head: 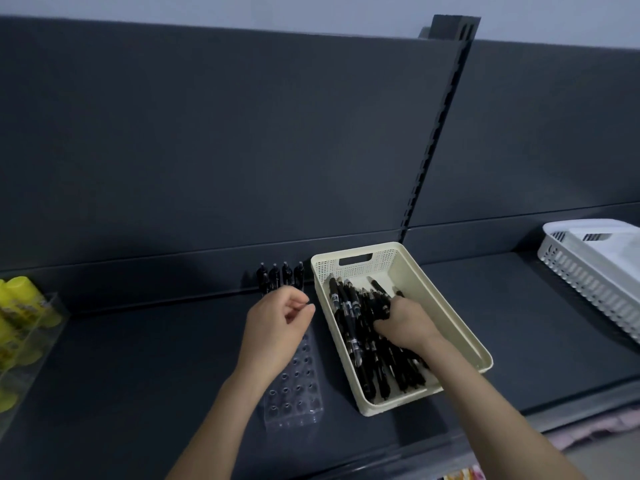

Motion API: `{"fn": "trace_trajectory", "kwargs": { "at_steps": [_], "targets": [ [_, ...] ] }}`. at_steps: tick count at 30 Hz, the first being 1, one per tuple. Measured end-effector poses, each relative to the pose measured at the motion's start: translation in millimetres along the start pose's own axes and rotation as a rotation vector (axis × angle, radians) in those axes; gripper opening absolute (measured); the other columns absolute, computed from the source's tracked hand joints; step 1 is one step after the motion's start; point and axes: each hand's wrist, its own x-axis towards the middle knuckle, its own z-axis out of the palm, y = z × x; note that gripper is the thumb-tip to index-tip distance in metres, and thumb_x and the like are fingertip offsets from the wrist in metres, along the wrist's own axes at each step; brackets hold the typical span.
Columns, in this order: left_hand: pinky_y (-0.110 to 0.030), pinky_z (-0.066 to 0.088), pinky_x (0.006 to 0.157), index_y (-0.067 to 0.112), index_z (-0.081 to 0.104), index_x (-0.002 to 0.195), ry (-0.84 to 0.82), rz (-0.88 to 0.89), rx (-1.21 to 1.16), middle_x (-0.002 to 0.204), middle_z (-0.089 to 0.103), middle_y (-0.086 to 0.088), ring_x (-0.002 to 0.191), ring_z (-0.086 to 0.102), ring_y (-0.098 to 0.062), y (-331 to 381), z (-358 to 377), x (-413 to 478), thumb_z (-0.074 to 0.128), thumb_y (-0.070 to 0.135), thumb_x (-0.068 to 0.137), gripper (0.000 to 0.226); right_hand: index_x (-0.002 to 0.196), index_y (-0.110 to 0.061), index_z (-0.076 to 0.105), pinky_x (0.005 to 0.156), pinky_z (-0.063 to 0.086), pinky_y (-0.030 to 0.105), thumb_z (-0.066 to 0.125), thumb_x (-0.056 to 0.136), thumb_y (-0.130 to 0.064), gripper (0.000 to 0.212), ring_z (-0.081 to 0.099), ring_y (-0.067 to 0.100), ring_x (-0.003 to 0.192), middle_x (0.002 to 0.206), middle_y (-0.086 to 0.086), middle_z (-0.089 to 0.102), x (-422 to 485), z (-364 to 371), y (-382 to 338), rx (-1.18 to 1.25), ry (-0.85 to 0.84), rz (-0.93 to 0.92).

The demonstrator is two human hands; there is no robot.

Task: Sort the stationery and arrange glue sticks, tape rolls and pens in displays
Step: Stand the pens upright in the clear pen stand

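A cream plastic basket (460,327) on the dark shelf holds several black pens (353,317). My right hand (407,323) reaches into it and closes over a bunch of those pens. Left of the basket lies a clear pen display with rows of holes (298,393). Several black pens (280,275) stand upright in its far row. My left hand (277,327) hovers over the display's far end, fingers loosely curled with nothing in them.
A clear display with yellow glue sticks (20,313) stands at the left edge. A white slotted basket (595,268) sits at the far right. The dark shelf back panel and a slotted upright (440,133) rise behind.
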Motion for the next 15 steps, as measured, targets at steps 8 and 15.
{"fn": "trace_trajectory", "kwargs": {
  "at_steps": [8,15],
  "targets": [
    [-0.002,0.041,0.067,0.034,0.06,0.084,-0.011,-0.039,-0.021,0.085,0.063,0.018,0.079,0.057,0.008,6,1,-4,0.063,0.024,0.089,0.012,0.085,-0.008,0.064,0.055,0.047,0.026,0.065,0.083,-0.02,0.012,0.058,0.019,0.062,0.067,0.002,0.059,-3,-20,0,0.458,0.107,0.049],
    [-0.033,0.058,0.081,0.013,0.065,0.105,-0.308,-0.321,-0.648,0.105,0.068,-0.011,0.093,0.07,-0.02,29,7,-10,0.061,0.029,0.091,0.021,0.086,-0.003,0.058,0.047,0.049,0.029,0.062,0.089,-0.01,0.009,0.054,0.017,0.047,0.061,0.006,0.055,-35,-50,-57,1.165,-0.055,-0.098]
  ]
}}
